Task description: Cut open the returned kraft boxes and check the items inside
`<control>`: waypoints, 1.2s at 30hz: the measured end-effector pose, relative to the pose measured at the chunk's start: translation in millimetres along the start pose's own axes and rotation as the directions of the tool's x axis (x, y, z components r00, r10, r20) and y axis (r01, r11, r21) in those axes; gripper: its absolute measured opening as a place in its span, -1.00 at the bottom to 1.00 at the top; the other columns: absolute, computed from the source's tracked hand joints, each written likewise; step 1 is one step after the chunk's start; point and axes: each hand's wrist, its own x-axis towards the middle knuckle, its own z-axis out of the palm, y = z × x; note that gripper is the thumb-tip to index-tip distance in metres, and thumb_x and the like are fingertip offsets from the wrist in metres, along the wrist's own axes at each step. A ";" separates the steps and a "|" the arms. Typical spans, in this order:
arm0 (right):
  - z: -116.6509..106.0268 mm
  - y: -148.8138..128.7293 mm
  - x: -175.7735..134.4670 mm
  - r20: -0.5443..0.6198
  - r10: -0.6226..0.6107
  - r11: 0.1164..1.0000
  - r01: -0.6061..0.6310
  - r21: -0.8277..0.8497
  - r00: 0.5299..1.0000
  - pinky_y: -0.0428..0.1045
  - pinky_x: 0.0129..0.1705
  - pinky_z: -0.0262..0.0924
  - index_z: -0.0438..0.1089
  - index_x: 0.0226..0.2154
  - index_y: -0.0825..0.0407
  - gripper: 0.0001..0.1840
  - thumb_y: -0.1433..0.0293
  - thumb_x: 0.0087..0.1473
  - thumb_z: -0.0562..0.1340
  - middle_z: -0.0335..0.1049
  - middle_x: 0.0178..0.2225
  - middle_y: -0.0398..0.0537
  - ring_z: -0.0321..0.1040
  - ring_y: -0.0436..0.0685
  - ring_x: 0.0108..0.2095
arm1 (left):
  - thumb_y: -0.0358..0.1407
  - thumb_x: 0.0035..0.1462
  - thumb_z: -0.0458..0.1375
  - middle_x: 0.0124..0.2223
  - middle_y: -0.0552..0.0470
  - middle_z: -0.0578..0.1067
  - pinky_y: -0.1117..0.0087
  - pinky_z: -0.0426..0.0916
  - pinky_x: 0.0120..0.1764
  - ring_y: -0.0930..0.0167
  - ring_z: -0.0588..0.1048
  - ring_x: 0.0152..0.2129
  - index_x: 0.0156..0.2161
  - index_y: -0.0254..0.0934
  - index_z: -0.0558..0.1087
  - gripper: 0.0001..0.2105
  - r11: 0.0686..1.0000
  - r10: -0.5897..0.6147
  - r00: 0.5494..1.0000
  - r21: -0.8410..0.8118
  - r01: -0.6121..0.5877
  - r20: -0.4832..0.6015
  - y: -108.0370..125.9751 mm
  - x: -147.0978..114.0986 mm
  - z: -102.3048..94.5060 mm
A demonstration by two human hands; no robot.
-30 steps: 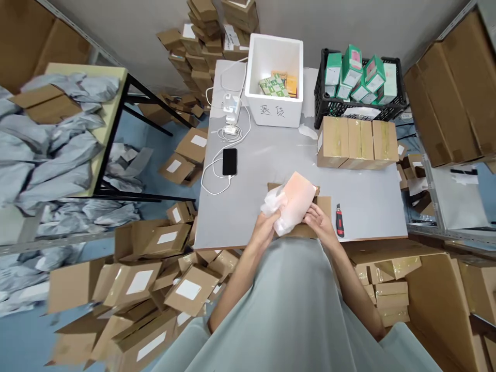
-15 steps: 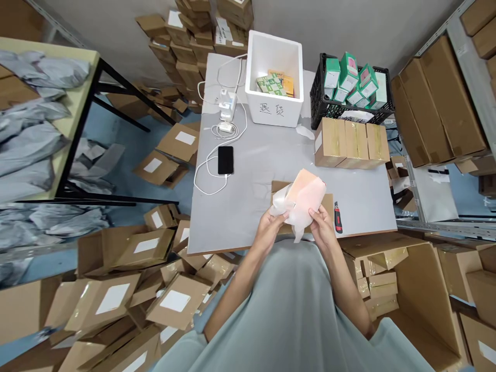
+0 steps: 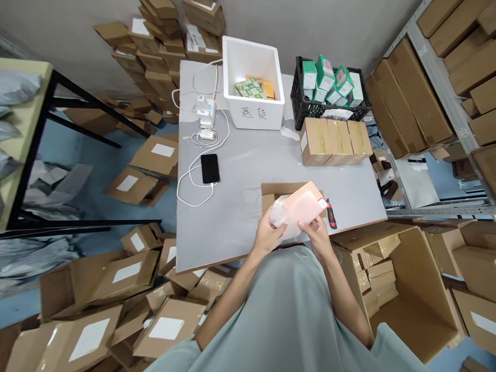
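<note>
Between my hands is a pink-orange box [image 3: 304,206], tilted above the table and partly covered by thin white wrapping [image 3: 279,213]. My left hand [image 3: 268,232] grips the wrapping at the box's lower left, fingers closed on it. On the lower right, my right hand [image 3: 315,233] pinches the box's near edge with thumb and fingers. Underneath lies an open cardboard box [image 3: 269,190], mostly hidden by the pink box and my hands. A red and black box cutter [image 3: 331,214] rests on the table just right of my right hand.
The grey table [image 3: 217,222] carries a phone [image 3: 210,169] on a white cable, a white foam box [image 3: 253,113], a black crate [image 3: 297,98] of green boxes, and taped cartons [image 3: 315,150]. A large open carton [image 3: 420,289] stands at right; used cartons [image 3: 127,276] heap up at left.
The pink-orange box has turned and shows more of its length, with the white wrapping bunched toward its left end. More of the open cardboard box shows. The whole view has shifted.
</note>
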 end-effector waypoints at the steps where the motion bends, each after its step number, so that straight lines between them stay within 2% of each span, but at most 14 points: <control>1: -5.9 -5.8 3.3 -0.008 -0.009 1.000 0.009 0.006 1.000 0.20 0.31 0.47 0.55 0.10 -0.07 -0.25 0.06 -0.08 0.67 0.64 0.21 0.11 0.55 0.33 0.24 | 0.10 -0.19 0.63 0.14 -0.19 0.68 0.13 0.54 0.19 0.06 0.65 0.11 0.22 -0.25 0.55 -0.12 1.000 -0.003 1.000 0.006 0.003 0.007 0.7 0.2 0.6; 5: -28.7 -30.5 23.0 -0.100 -0.062 0.997 0.066 0.039 0.993 0.12 0.13 0.54 0.61 0.04 -0.07 -0.32 -0.13 0.03 0.56 0.68 0.11 0.04 0.58 0.30 0.14 | 0.06 -0.11 0.62 0.10 -0.19 0.69 0.14 0.55 0.17 0.11 0.66 0.07 0.23 -0.27 0.55 -0.17 0.999 -0.024 0.995 0.046 0.019 0.097 6.1 -5.2 2.0; 7: -37.5 -38.3 32.4 -0.090 -0.051 0.999 0.051 0.001 0.995 0.08 0.02 0.52 0.65 -0.06 -0.04 -0.39 -0.11 0.01 0.56 0.71 -0.02 0.01 0.60 0.26 0.01 | 0.08 -0.07 0.61 0.16 -0.22 0.67 0.12 0.51 0.23 0.08 0.63 0.15 0.22 -0.27 0.56 -0.19 0.998 -0.012 0.993 0.062 0.005 0.116 8.0 -10.9 5.9; 10: -45.8 -40.3 41.4 -0.062 -0.038 0.998 0.035 -0.058 0.997 0.02 -0.08 0.47 0.66 -0.13 0.01 -0.44 -0.04 -0.02 0.59 0.71 -0.15 -0.03 0.58 0.20 -0.13 | 0.19 0.02 0.54 0.29 -0.27 0.61 0.11 0.45 0.32 0.02 0.54 0.30 0.26 -0.25 0.56 -0.18 0.997 -0.013 0.997 0.071 0.008 0.077 8.0 -22.3 17.6; 13: -49.4 -32.9 46.0 -0.089 -0.069 0.995 0.062 -0.075 0.994 0.02 -0.11 0.45 0.62 -0.14 0.01 -0.47 -0.05 0.06 0.54 0.70 -0.16 -0.02 0.56 0.19 -0.15 | 0.19 -0.07 0.58 0.47 -0.26 0.44 0.10 0.45 0.34 -0.02 0.43 0.42 0.47 -0.16 0.37 0.06 1.000 -0.015 0.994 0.020 0.013 0.104 5.6 -35.4 33.6; 16: -53.0 -23.2 50.3 -0.104 -0.056 0.998 0.054 -0.025 0.993 0.03 -0.09 0.45 0.59 -0.11 0.01 -0.47 -0.07 0.11 0.50 0.69 -0.14 0.00 0.56 0.18 -0.15 | -0.04 -0.25 0.70 0.54 -0.24 0.34 0.10 0.52 0.28 -0.03 0.45 0.40 0.60 -0.04 0.14 0.33 0.998 -0.028 0.992 0.052 0.021 0.123 0.5 -45.1 49.9; 18: -58.1 -18.7 54.1 -0.105 -0.021 0.999 0.024 0.031 0.994 0.03 -0.09 0.46 0.58 -0.10 0.01 -0.46 -0.07 0.12 0.50 0.69 -0.14 -0.02 0.56 0.16 -0.17 | -0.08 -0.18 0.68 0.43 -0.24 0.47 0.14 0.57 0.19 0.03 0.56 0.27 0.56 -0.07 0.21 0.22 0.994 -0.059 0.996 0.091 0.053 0.068 -4.7 -47.6 58.1; 20: -66.3 -17.3 59.3 -0.104 -0.004 0.998 0.011 0.066 0.995 0.03 -0.07 0.46 0.57 -0.10 0.00 -0.47 -0.06 0.11 0.51 0.68 -0.14 -0.03 0.56 0.15 -0.18 | -0.04 -0.07 0.62 0.17 -0.19 0.66 0.18 0.59 0.09 0.11 0.67 0.06 0.44 -0.16 0.40 -0.02 0.991 -0.072 0.997 0.110 0.073 -0.008 -10.6 -47.1 62.3; 23: -84.2 -21.3 70.9 -0.110 -0.056 0.996 0.063 0.061 0.992 0.04 -0.01 0.46 0.55 -0.13 -0.01 -0.50 -0.06 0.14 0.50 0.67 -0.14 -0.04 0.57 0.15 -0.13 | -0.04 -0.06 0.59 -0.20 -0.06 0.70 0.19 0.57 -0.01 0.21 0.66 -0.23 0.19 -0.28 0.62 -0.29 0.986 -0.055 0.990 0.147 0.075 -0.133 -16.8 -42.5 59.9; 26: -106.8 -30.7 85.0 -0.197 -0.168 0.983 0.180 0.044 0.966 0.06 0.04 0.47 0.51 -0.18 -0.01 -0.50 -0.07 0.14 0.49 0.63 -0.19 -0.06 0.57 0.17 -0.09 | -0.14 -0.10 0.55 -0.17 -0.09 0.73 0.18 0.55 0.01 0.24 0.62 -0.24 -0.06 -0.30 0.70 -0.52 0.981 -0.027 0.953 0.173 0.083 -0.301 -16.4 -34.1 49.9; 29: -129.3 -42.1 95.0 -0.336 -0.246 0.959 0.278 0.050 0.909 0.06 0.06 0.49 0.49 -0.18 0.00 -0.50 -0.05 0.12 0.50 0.60 -0.22 -0.08 0.58 0.15 -0.09 | -0.16 -0.04 0.46 -0.10 -0.10 0.73 0.19 0.53 0.03 0.24 0.62 -0.17 -0.12 -0.30 0.70 -0.63 0.970 0.035 0.909 0.233 0.069 -0.415 -11.7 -22.9 38.8; 32: -145.0 -51.6 96.6 -0.392 -0.284 0.940 0.335 0.067 0.875 0.06 0.12 0.49 0.51 -0.13 0.01 -0.53 -0.01 0.17 0.49 0.62 -0.13 -0.04 0.59 0.13 -0.04 | -0.19 0.10 0.35 -0.03 -0.11 0.68 0.20 0.52 0.07 0.20 0.61 -0.06 -0.01 -0.26 0.71 -0.65 0.869 0.256 0.893 0.494 -0.044 -0.371 -9.0 -10.5 33.4; 34: -149.6 -55.1 94.2 -0.401 -0.300 0.933 0.353 0.064 0.866 0.06 0.14 0.48 0.52 -0.12 0.01 -0.55 0.02 0.18 0.49 0.64 -0.10 -0.02 0.59 0.13 -0.02 | -0.29 0.22 0.26 0.09 -0.14 0.62 0.20 0.49 0.14 0.16 0.58 0.06 0.12 -0.21 0.69 -0.62 0.684 0.374 0.898 0.723 -0.098 -0.233 -10.6 -0.9 35.1; 36: -150.1 -56.0 90.8 -0.408 -0.303 0.931 0.358 0.064 0.861 0.06 0.15 0.49 0.54 -0.12 0.01 -0.56 0.03 0.17 0.49 0.65 -0.09 -0.02 0.60 0.13 -0.01 | -0.41 0.29 0.16 0.20 -0.16 0.57 0.17 0.45 0.23 0.13 0.54 0.15 0.27 -0.16 0.62 -0.52 0.475 0.355 0.933 0.871 -0.126 -0.058 -15.6 11.8 40.9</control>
